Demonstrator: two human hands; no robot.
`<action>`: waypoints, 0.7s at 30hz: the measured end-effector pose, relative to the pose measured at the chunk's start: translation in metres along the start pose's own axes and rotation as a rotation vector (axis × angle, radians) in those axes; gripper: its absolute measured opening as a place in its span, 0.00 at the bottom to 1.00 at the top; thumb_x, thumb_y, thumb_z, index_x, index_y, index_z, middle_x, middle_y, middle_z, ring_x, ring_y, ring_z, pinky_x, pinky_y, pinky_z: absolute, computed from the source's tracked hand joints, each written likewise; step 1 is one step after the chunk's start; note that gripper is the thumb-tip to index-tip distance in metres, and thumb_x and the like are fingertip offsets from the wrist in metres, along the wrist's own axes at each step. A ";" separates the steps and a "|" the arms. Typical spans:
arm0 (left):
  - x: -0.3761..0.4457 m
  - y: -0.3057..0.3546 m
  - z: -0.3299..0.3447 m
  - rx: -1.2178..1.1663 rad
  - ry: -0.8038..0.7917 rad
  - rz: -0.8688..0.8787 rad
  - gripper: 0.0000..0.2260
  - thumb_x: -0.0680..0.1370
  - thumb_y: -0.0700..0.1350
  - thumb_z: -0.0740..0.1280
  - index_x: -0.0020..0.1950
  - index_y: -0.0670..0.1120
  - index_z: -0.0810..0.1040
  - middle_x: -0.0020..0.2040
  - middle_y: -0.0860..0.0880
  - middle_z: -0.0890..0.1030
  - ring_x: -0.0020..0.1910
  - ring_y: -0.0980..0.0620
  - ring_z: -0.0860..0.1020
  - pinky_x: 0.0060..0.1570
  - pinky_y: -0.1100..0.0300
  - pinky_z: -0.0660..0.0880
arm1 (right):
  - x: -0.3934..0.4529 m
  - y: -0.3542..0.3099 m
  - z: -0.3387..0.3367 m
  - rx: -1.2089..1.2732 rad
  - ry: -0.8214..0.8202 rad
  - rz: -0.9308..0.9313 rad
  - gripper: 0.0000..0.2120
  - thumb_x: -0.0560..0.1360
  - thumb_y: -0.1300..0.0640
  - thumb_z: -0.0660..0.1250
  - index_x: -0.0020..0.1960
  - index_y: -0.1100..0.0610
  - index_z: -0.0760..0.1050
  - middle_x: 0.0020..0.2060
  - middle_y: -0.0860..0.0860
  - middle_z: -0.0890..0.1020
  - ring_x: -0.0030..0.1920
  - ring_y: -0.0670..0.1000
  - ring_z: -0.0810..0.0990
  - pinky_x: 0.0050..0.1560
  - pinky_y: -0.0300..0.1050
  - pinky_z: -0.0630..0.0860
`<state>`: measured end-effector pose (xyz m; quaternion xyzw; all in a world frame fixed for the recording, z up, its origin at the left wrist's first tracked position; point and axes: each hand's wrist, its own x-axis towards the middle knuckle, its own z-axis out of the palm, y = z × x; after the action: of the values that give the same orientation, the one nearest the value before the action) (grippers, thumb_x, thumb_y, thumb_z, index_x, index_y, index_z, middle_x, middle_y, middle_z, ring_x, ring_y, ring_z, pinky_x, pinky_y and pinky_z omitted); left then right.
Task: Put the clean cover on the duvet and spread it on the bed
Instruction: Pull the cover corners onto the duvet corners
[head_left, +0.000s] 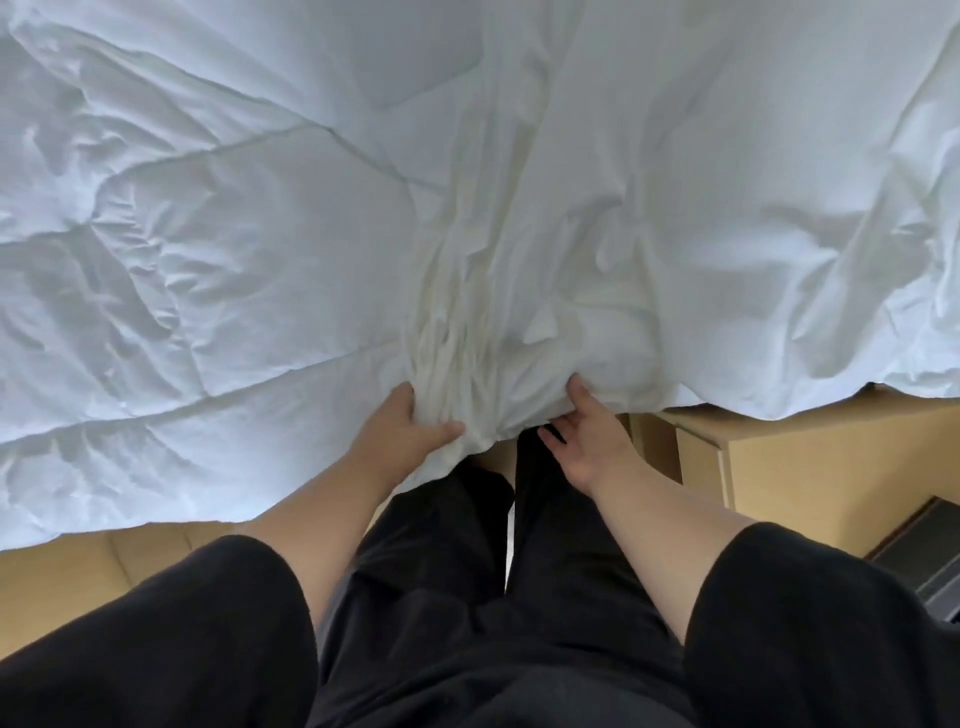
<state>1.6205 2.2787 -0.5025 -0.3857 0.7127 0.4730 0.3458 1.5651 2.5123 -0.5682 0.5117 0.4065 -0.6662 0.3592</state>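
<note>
A white quilted duvet (197, 270) lies across the bed and fills the left and middle of the view. Smooth white cover fabric (727, 208) drapes over the right side and hangs off the near edge. Between them the cloth is gathered into a tight bunch of folds (467, 364) at the near edge. My left hand (415, 423) grips this bunch from the left, thumb on top. Just to the right, my right hand (582, 431) has its thumb on the cloth edge and its fingers underneath it. Which layer each hand holds is unclear.
The light wooden bed frame (805, 457) shows below the hanging cloth on the right and at the lower left. A dark object (930, 551) sits on the floor at the far right. My legs in black trousers stand right against the bed edge.
</note>
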 end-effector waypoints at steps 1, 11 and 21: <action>-0.002 0.001 0.004 -0.091 -0.051 -0.002 0.25 0.71 0.52 0.79 0.62 0.52 0.72 0.55 0.57 0.78 0.54 0.56 0.77 0.52 0.59 0.75 | -0.002 0.000 0.009 0.046 -0.002 -0.003 0.28 0.68 0.44 0.77 0.66 0.50 0.77 0.59 0.51 0.85 0.59 0.54 0.83 0.50 0.51 0.80; -0.034 0.025 0.003 -0.308 -0.292 0.082 0.29 0.68 0.54 0.80 0.67 0.56 0.76 0.59 0.55 0.83 0.59 0.55 0.81 0.63 0.50 0.76 | -0.044 -0.020 0.074 0.195 -0.191 -0.002 0.15 0.72 0.59 0.72 0.58 0.59 0.85 0.57 0.57 0.85 0.56 0.60 0.85 0.55 0.57 0.82; -0.127 0.117 -0.053 0.119 0.312 0.323 0.15 0.70 0.56 0.70 0.54 0.55 0.75 0.45 0.62 0.78 0.44 0.59 0.74 0.35 0.71 0.64 | -0.185 -0.102 0.126 -0.217 -0.261 -0.452 0.15 0.66 0.54 0.80 0.52 0.46 0.86 0.52 0.47 0.87 0.49 0.48 0.87 0.45 0.49 0.84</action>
<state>1.5695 2.2869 -0.3292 -0.3141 0.8366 0.4139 0.1732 1.4649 2.4510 -0.3514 0.2766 0.5294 -0.7424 0.3035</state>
